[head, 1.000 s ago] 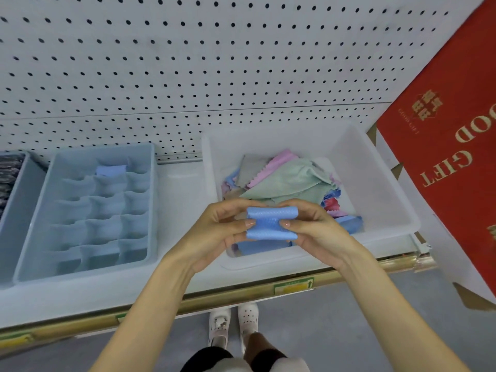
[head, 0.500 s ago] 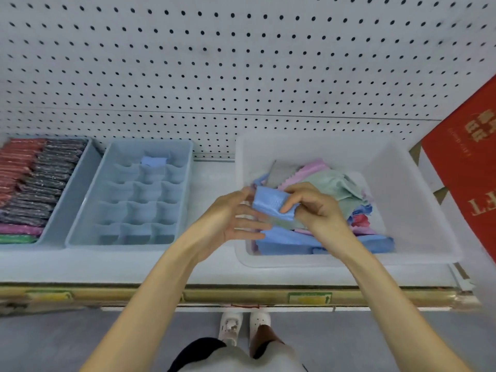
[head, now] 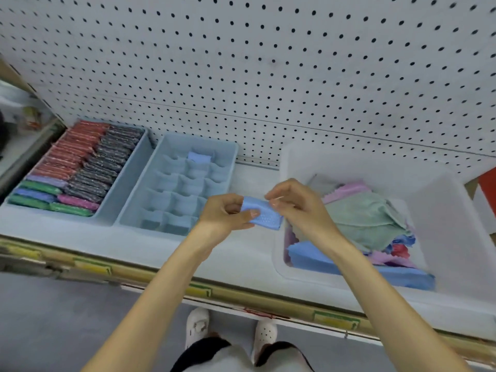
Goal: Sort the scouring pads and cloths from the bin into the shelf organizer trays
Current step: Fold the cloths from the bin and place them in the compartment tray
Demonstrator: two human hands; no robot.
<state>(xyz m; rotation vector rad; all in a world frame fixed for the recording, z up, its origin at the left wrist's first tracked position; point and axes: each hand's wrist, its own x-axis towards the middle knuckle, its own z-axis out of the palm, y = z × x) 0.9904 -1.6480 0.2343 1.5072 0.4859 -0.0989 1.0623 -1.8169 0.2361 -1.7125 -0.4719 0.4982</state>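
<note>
A small folded blue cloth point(head: 264, 214) is held between both hands above the shelf, between the divided tray and the bin. My left hand point(head: 228, 213) grips its left end with the thumb on top. My right hand point(head: 295, 202) pinches its upper right edge. The blue divided organizer tray point(head: 150, 196) lies left of the hands, with one folded blue cloth point(head: 199, 157) in a back compartment. The clear bin point(head: 456, 210) on the right holds a heap of green, pink, blue and red cloths point(head: 367, 221).
At far left a blue tray point(head: 126, 178) is packed with rows of red, dark, green, pink and purple scouring pads point(head: 80, 167). White pegboard point(head: 268, 63) backs the shelf. The shelf's front edge point(head: 214, 291) carries yellow and green labels. A red box corner point(head: 487, 189) shows at right.
The view has swung left and the scouring-pad tray has come into sight. The hands have carried the blue cloth from over the bin to the gap beside the divided tray, folding it smaller.
</note>
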